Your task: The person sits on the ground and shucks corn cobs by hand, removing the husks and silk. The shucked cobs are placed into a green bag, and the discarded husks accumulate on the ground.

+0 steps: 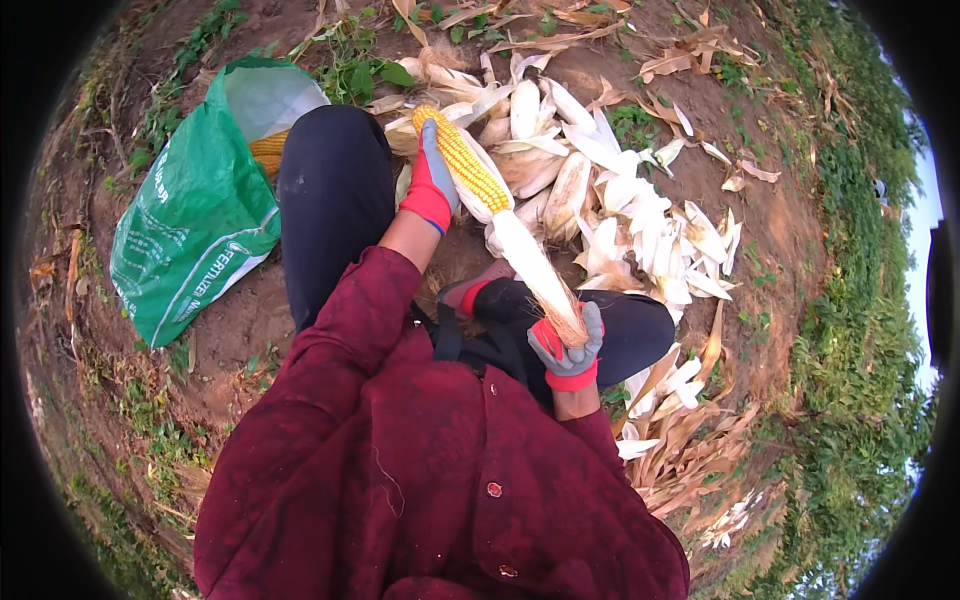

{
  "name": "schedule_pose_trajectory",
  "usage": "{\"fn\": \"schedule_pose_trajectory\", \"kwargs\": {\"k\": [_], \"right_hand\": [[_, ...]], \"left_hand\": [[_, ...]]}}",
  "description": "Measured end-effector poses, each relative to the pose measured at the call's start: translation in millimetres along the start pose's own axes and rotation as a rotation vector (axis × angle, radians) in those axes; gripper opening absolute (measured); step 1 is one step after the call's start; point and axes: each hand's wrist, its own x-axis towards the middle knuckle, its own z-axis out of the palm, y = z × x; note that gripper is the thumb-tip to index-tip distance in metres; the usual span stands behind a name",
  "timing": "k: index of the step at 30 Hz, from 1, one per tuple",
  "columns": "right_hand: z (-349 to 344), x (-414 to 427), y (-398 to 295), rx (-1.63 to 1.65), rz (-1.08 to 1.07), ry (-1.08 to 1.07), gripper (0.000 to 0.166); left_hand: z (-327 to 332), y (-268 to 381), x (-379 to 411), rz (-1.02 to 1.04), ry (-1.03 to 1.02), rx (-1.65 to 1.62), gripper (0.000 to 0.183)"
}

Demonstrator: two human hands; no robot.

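A yellow ear of corn (471,169) lies bare between my gloved hands, tilted across the view. My left hand (435,169), in a grey and red glove, holds it near its upper end, with the thumb along the kernels. Pale husk lies along the ear's far side. From the ear's lower end a whitish husk (529,259) with brown silk runs down to my right hand (568,343), whose gloved fingers are closed around its end. Behind the ear is a pile of corn ears in husk (568,191).
A green and white woven fertilizer bag (202,195) lies at the left, its mouth open, with yellow corn showing inside. Loose pale husks (652,240) are heaped at the right, and dry brown leaves (694,450) lie below them. Green plants (855,322) grow along the right side.
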Motion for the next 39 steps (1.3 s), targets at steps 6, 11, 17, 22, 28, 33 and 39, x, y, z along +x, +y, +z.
{"fn": "schedule_pose_trajectory", "kwargs": {"k": [6,11,17,22,28,33,39], "right_hand": [[-9,7,-52,0.105,-0.233,-0.100,0.040],[16,43,-107,-0.395,-0.789,0.266,0.057],[-5,120,23,-1.260,-0.148,0.310,0.090],[-23,126,52,-1.301,-0.108,0.248,0.074],[-8,118,31,-1.162,-0.024,0.183,0.071],[-14,112,40,-1.438,-0.125,0.248,0.078],[24,105,44,-1.499,-0.161,0.203,0.063]], "left_hand": [[2,7,-6,0.122,0.027,0.146,0.079],[-1,2,-14,0.259,0.035,0.336,0.066],[9,-4,-33,0.114,-0.065,0.229,0.065],[-11,-3,-26,-0.007,-0.127,0.143,0.050],[2,2,-33,0.060,-0.186,0.020,0.039],[20,27,-47,0.153,-0.186,0.363,0.048],[10,24,-50,-0.025,-0.294,-0.038,0.039]]}}
